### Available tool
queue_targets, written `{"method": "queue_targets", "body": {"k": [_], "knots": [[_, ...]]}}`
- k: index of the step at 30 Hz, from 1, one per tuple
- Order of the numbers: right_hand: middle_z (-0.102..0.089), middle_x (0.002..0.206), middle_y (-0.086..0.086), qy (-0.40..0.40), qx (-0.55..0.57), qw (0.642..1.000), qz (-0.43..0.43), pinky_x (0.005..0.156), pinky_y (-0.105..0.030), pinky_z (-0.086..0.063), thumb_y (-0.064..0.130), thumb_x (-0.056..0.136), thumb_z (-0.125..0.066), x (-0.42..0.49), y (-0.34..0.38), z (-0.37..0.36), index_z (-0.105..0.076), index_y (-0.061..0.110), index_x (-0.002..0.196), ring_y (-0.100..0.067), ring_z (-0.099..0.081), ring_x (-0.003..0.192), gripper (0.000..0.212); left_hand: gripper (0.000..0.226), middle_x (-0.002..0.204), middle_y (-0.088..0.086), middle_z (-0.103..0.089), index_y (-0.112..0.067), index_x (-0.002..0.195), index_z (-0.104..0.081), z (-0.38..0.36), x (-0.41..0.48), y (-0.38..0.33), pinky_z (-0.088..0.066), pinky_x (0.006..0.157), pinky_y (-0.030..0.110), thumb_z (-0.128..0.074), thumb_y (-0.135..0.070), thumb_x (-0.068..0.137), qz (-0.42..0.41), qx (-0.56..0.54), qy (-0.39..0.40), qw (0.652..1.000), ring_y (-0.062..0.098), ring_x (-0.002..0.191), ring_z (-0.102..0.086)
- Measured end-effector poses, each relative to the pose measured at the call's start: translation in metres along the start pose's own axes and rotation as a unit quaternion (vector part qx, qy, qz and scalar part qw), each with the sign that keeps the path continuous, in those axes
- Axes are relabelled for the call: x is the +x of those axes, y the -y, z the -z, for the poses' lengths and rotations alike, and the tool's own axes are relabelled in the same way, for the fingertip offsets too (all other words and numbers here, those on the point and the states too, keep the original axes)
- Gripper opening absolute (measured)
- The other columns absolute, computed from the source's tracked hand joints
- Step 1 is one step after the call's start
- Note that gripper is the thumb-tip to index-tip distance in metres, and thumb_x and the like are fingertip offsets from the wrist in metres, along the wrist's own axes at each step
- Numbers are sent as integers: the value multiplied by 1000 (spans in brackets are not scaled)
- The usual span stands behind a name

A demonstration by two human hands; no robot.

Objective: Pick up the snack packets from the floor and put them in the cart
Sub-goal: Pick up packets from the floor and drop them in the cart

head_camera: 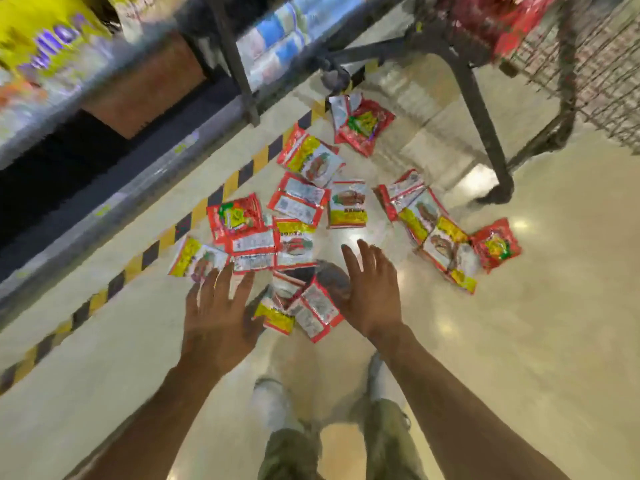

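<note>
Few red packets (491, 26) seen inside cart (604, 88) — most snack packets (299, 202) left scattered on floor (519, 341) beside cart. Left hand (216, 313), right hand (372, 296) — fingers spread, nothing gripped.

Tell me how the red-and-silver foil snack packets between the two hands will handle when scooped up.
Probably floppy: the red-and-silver foil snack packets look thin and creased. Likely light, being small flat pouches. Their shiny film may slip between the open left hand and right hand, especially where they overlap.

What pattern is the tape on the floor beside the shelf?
The tape has alternating yellow and black stripes, seen in the head view.
</note>
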State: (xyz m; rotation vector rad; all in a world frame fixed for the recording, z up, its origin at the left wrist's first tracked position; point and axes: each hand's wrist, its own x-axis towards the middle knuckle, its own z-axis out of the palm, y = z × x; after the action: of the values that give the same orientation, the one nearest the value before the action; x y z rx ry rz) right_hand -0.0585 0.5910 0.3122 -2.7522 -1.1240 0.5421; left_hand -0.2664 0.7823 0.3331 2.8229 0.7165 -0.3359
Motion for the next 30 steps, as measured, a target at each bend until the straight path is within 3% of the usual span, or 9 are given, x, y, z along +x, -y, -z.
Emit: {"method": "queue_targets", "body": {"k": [9,12,14,17,20,24,27,28,30], "knots": [[-35,165,-10,33,0,999,28,121,-55,-29,61,92,-59,47,-53,-237,-33,26,157,-38,-33,151,79,81,143,17,-56,-18,150,-53,-268,57,22,-46,104,59,-62,-55,79,23,9,75,997,41,125,-58],[-34,161,-8,71,31,996,35,117,-56,-37,72,87,-51,60,-61,-294,-22,26,159,-34,-34,147,91,92,140,16,-57,-17,151,-48,-328,64,30,-50,97,58,-87,-45,72,74,-41,94,992,42,122,-61],[-36,157,-10,117,69,991,7,111,-57,-42,75,82,-58,64,-61,-324,-18,24,160,-36,-37,142,102,94,144,16,-54,-17,155,-40,-349,69,32,-49,97,58,-88,-40,77,132,-100,112,980,42,126,-57],[-49,143,-10,174,121,975,-62,108,-53,-43,70,75,-77,59,-57,-358,-24,22,153,-35,-47,131,105,94,139,15,-57,-18,156,-33,-374,71,30,-52,94,57,-86,-37,80,203,-219,117,947,40,122,-59],[-64,128,-11,189,132,968,-102,104,-51,-47,60,77,-80,52,-56,-380,-47,17,135,-35,-60,118,79,78,122,6,-68,-23,146,-43,-392,69,36,-56,94,53,-83,-30,80,272,-310,121,903,31,107,-67],[-76,120,-11,265,238,923,-145,82,-32,-53,28,85,-82,53,-65,-376,-74,15,120,-28,-72,104,38,41,107,4,-77,-20,114,-70,-409,67,51,-59,92,54,-85,-28,77,284,-402,180,852,25,101,-74],[-75,123,-11,266,306,900,-162,97,-41,-57,18,85,-82,50,-69,-348,-73,15,124,-30,-71,109,40,46,102,-3,-75,-25,121,-65,-364,63,39,-60,72,23,-80,0,86,289,-453,177,825,2,81,-71],[-76,121,-10,258,324,896,-161,98,-45,-57,19,84,-82,48,-70,-335,-74,17,121,-30,-72,108,38,42,101,-1,-72,-21,121,-64,-349,60,39,-54,65,16,-77,2,88,308,-455,179,816,3,79,-68],[-78,112,-7,234,370,885,-158,93,-50,-60,23,82,-79,45,-71,-300,-76,21,111,-28,-75,102,29,26,103,8,-69,-12,109,-65,-315,52,39,-49,67,25,-80,-5,89,345,-459,172,800,22,88,-69]]}}
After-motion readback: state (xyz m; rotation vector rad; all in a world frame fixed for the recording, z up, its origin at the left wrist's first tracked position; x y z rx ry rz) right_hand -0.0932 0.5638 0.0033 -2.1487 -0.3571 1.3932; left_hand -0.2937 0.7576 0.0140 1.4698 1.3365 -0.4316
